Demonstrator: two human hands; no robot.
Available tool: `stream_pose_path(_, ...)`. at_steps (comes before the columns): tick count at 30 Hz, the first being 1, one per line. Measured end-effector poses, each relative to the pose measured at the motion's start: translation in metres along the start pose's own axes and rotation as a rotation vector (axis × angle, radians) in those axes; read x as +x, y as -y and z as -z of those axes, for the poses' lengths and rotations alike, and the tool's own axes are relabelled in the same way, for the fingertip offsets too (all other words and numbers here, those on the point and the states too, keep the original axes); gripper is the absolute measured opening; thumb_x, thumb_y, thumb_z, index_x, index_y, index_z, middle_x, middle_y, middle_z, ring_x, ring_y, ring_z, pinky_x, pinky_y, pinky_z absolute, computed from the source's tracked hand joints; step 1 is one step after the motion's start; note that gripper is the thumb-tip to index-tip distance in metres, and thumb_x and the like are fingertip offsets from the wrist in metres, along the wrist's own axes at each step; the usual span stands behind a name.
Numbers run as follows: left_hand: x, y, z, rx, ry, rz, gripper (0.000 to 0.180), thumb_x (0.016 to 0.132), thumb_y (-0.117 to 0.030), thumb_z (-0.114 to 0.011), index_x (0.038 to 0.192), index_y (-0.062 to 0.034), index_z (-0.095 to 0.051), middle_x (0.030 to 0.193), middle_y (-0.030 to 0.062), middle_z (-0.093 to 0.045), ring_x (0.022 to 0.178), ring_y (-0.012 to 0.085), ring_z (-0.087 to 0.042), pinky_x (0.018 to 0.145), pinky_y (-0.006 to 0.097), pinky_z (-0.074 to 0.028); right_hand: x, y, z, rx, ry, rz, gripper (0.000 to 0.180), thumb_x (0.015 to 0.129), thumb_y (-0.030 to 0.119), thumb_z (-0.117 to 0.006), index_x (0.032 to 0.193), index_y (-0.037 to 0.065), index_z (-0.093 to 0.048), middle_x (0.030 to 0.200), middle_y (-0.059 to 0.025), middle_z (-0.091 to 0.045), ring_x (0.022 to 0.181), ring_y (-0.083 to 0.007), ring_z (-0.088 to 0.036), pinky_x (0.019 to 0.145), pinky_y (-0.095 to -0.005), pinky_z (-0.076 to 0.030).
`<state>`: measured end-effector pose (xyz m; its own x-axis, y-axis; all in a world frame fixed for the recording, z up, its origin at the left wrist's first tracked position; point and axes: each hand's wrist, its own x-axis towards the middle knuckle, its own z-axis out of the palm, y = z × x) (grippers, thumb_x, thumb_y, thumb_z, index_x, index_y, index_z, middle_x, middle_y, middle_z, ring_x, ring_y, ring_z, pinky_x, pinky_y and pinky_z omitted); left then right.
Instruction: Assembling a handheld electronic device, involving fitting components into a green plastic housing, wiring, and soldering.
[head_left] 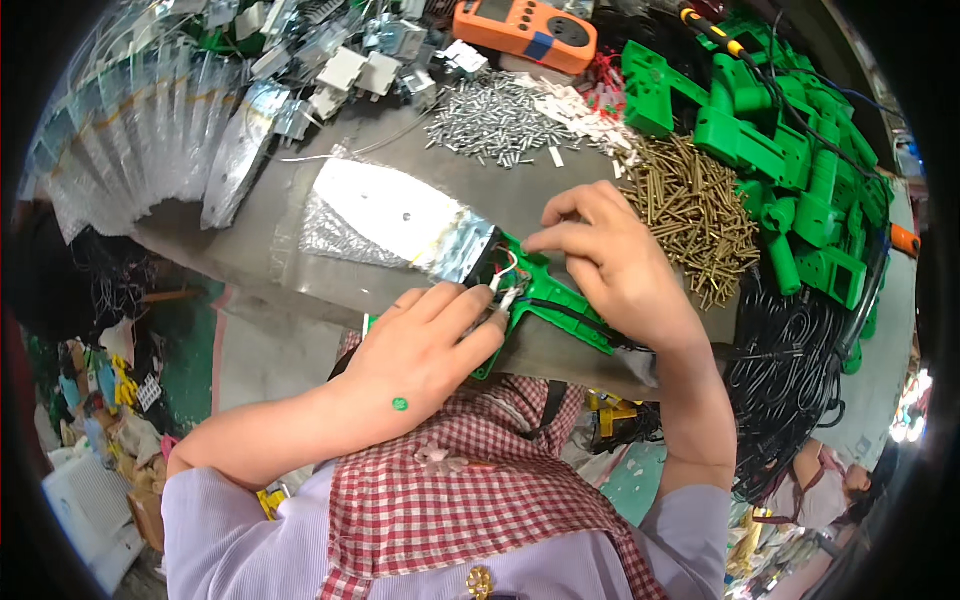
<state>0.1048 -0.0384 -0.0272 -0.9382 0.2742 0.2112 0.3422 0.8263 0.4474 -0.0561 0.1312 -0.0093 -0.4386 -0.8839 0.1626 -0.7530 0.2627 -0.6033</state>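
Observation:
A green plastic handle housing lies open before me, with red and white wires and white sleeves in its hollow. Its far end meets a flat silver metal plate, rounded at the tip and pierced by two holes, resting on bubble wrap. My left hand lies over the housing's near side, closed on it, fingertips beside the white sleeves. Above the housing's upper edge, my right hand has its fingers bent and drawn together; what they pinch is too small to tell. A black cord runs along the handle.
Piles of silver screws and brass-coloured screws lie beyond my hands. An orange meter stands behind. Green housings and coiled black cables crowd the right; wrapped plates fan out at left. A screwdriver lies far right.

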Motion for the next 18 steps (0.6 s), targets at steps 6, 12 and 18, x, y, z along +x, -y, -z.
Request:
stream_pose_path(6, 0.000, 0.002, -0.002, 0.000, -0.024, -0.010, 0.031, 0.075, -0.011, -0.055, 0.105, -0.0038, -0.056, 0.107, 0.0110, -0.054, 0.093, 0.0230, -0.054, 0.076, 0.034, -0.044, 0.000, 0.001, -0.023, -0.067, 0.078, 0.044, 0.033, 0.068, -0.007, -0.055, 0.093, 0.010, -0.069, 0.090, -0.0081, -0.051, 0.091, -0.0275, -0.049, 0.083, -0.0374, -0.041)
stream_pose_path(12, -0.002, 0.000, -0.002, 0.003, -0.009, 0.003, 0.030, 0.075, -0.011, -0.056, 0.104, -0.0047, -0.056, 0.106, 0.0106, -0.055, 0.092, 0.0228, -0.054, 0.075, 0.034, -0.045, -0.001, 0.007, -0.033, -0.080, 0.062, -0.118, 0.026, 0.069, -0.006, -0.055, 0.087, 0.007, -0.068, 0.087, -0.0075, -0.049, 0.090, -0.0261, -0.049, 0.083, -0.0377, -0.039)
stream_pose_path(18, -0.005, 0.003, -0.003, -0.011, -0.021, -0.002, 0.030, 0.075, -0.012, -0.056, 0.104, -0.0048, -0.056, 0.106, 0.0107, -0.055, 0.092, 0.0229, -0.054, 0.075, 0.034, -0.045, -0.002, 0.009, -0.041, -0.207, 0.038, -0.048, 0.023, 0.072, 0.000, -0.055, 0.086, 0.008, -0.071, 0.088, -0.0081, -0.054, 0.092, -0.0260, -0.050, 0.079, -0.0376, -0.037)
